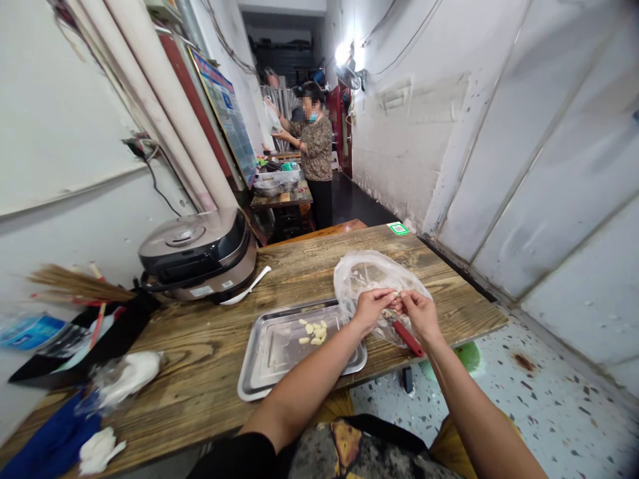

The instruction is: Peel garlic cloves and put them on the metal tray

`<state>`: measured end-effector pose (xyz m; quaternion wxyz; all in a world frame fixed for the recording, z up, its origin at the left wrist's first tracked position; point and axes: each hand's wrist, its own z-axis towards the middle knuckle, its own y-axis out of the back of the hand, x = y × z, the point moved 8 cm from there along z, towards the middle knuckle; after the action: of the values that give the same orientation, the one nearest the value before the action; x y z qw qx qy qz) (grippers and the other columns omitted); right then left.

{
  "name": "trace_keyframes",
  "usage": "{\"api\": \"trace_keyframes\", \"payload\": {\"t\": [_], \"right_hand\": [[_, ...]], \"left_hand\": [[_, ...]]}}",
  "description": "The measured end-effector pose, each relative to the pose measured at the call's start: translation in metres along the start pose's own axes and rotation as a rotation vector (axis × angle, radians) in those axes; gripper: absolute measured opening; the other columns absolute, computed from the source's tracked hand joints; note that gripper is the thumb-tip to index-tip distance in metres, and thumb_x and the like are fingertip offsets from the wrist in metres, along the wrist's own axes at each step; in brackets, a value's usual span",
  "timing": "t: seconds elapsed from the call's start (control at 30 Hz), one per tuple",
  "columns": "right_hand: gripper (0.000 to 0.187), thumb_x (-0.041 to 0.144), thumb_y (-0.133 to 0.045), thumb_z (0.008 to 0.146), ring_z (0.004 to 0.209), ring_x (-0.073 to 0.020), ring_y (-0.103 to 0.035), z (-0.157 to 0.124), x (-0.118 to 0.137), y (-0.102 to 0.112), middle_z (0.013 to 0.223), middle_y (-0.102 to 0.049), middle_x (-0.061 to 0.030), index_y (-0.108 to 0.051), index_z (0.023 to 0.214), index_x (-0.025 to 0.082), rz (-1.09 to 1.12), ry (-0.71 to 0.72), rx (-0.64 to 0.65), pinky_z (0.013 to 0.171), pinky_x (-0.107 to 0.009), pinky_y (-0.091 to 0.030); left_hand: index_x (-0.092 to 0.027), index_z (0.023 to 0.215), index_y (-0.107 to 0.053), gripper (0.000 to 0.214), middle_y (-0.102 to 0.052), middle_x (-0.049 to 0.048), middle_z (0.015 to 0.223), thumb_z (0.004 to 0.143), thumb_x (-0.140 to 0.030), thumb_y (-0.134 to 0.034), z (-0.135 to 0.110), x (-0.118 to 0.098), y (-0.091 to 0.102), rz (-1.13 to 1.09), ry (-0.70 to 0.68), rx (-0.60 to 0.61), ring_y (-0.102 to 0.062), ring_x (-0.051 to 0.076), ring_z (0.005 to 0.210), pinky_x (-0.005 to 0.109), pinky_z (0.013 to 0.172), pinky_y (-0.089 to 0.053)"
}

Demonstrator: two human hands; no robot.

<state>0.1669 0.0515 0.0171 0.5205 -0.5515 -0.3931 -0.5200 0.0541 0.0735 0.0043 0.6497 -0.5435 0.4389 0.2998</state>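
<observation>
My left hand (372,310) and my right hand (421,315) meet over a clear plastic bag (355,271), fingertips pinched together. Between them is a small pale garlic clove (395,295), mostly covered by the fingers. Under my right hand lies a knife with a red handle (408,338), its handle end towards the table's front edge. Bits of skin or unpeeled garlic show inside the bag, partly hidden by my hands. To the left, several peeled garlic cloves (316,330) rest on a metal tray (269,356), which my left forearm crosses.
A rice cooker (197,253) and a white spoon (247,286) are at the back left of the wooden table (200,359). Chopsticks in a black holder (114,332), crumpled plastic (127,379) and blue cloth (47,439) lie left. Another person (317,146) stands beyond, holding a bag.
</observation>
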Motion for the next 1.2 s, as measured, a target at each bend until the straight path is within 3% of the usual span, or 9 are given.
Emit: {"api": "trace_keyframes", "payload": {"t": [0.17,0.27,0.43,0.5,0.8,0.97,1.07,1.2], "right_hand": [[0.032,0.046,-0.069,0.06,0.043,-0.0123,-0.052,0.005,-0.011,-0.001,0.052,-0.06,-0.0021,-0.06,0.063,0.015,0.058,-0.08,0.019,0.044,-0.024,-0.044],[0.034,0.048,-0.065,0.063,0.043,-0.0134,-0.053,0.01,-0.013,0.001,0.051,-0.06,-0.0022,-0.059,0.062,0.015,-0.054,-0.08,0.028,0.043,-0.025,-0.043],[0.032,0.047,-0.059,0.069,0.043,-0.0135,-0.052,0.011,0.008,0.013,0.048,-0.058,-0.001,-0.061,0.067,0.015,-0.383,0.075,-0.089,0.042,-0.023,-0.04],[0.03,0.045,-0.058,0.07,0.045,-0.0137,-0.053,0.008,0.015,0.011,0.051,-0.06,-0.0015,-0.064,0.071,0.015,-0.448,0.124,-0.079,0.043,-0.023,-0.04],[0.034,0.047,-0.057,0.07,0.047,-0.0157,-0.056,0.005,0.016,-0.003,0.055,-0.062,-0.0029,-0.066,0.075,0.015,-0.371,0.08,0.039,0.049,-0.027,-0.047],[0.028,0.042,-0.053,0.073,0.045,-0.0154,-0.056,0.002,0.022,-0.002,0.052,-0.062,-0.0029,-0.065,0.071,0.016,-0.526,0.126,0.001,0.045,-0.025,-0.044],[0.025,0.038,-0.053,0.073,0.043,-0.0146,-0.055,0.003,0.021,0.0,0.051,-0.062,-0.0026,-0.064,0.069,0.016,-0.589,0.157,-0.047,0.044,-0.024,-0.043],[0.027,0.04,-0.054,0.071,0.04,-0.014,-0.053,0.014,0.0,0.006,0.048,-0.06,-0.0017,-0.063,0.067,0.015,-0.477,0.103,-0.046,0.041,-0.023,-0.042]], "left_hand": [[-0.009,0.084,-0.064,0.031,-0.061,0.0027,0.069,0.061,-0.025,-0.076,-0.004,0.01,-0.016,-0.298,0.203,0.186,-0.053,0.006,0.059,0.02,0.062,-0.043],[-0.009,0.083,-0.064,0.031,-0.058,0.0008,0.066,0.061,-0.026,-0.076,-0.003,0.014,-0.013,-0.302,0.234,0.182,-0.05,0.004,0.055,0.018,0.058,-0.042],[-0.009,0.086,-0.066,0.038,-0.064,0.0019,0.065,0.057,-0.031,-0.077,0.003,0.007,0.01,-0.024,0.023,-0.056,-0.054,0.008,0.055,0.023,0.06,-0.046],[-0.01,0.087,-0.067,0.037,-0.066,0.0034,0.068,0.058,-0.033,-0.075,0.002,0.003,0.013,0.076,-0.042,-0.109,-0.057,0.01,0.056,0.026,0.062,-0.048],[-0.014,0.089,-0.07,0.023,-0.07,0.0088,0.087,0.07,-0.025,-0.064,-0.002,-0.019,0.014,0.466,-0.288,-0.145,-0.064,0.018,0.078,0.031,0.075,-0.051],[-0.017,0.086,-0.071,0.018,-0.07,0.0075,0.089,0.07,-0.021,-0.064,-0.006,-0.025,0.013,0.548,-0.373,-0.156,-0.064,0.018,0.081,0.032,0.079,-0.05],[-0.016,0.085,-0.071,0.019,-0.07,0.0074,0.088,0.067,-0.023,-0.067,-0.004,-0.018,0.017,0.432,-0.304,-0.169,-0.064,0.017,0.078,0.033,0.078,-0.05],[-0.011,0.09,-0.069,0.035,-0.069,0.0068,0.078,0.06,-0.029,-0.074,0.001,0.005,0.014,0.057,-0.031,-0.07,-0.062,0.013,0.064,0.032,0.073,-0.051]]}}
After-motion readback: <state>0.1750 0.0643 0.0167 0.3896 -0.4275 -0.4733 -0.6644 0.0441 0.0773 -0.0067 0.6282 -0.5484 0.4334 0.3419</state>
